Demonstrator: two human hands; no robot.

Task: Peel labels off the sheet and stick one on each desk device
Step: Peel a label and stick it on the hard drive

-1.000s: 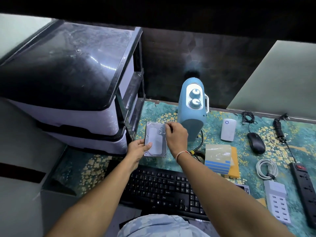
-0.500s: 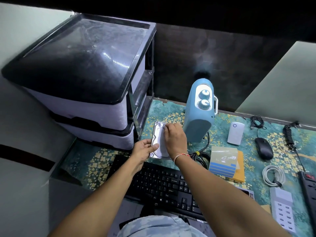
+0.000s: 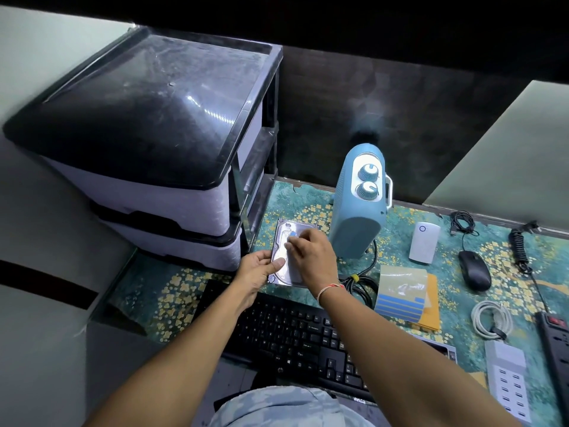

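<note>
From the head view, your left hand (image 3: 260, 269) grips the hard drive's (image 3: 284, 238) near left edge, thumb on top. Your right hand (image 3: 311, 257) presses a blue label (image 3: 292, 234) onto its face, fingers together. The label sheet (image 3: 400, 295) lies right, near the heater (image 3: 360, 208).

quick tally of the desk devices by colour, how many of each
blue: 1, heater
silver: 1, hard drive
white: 2, small box, multi-port charger
black: 3, keyboard, mouse, power strip
total: 7
</note>
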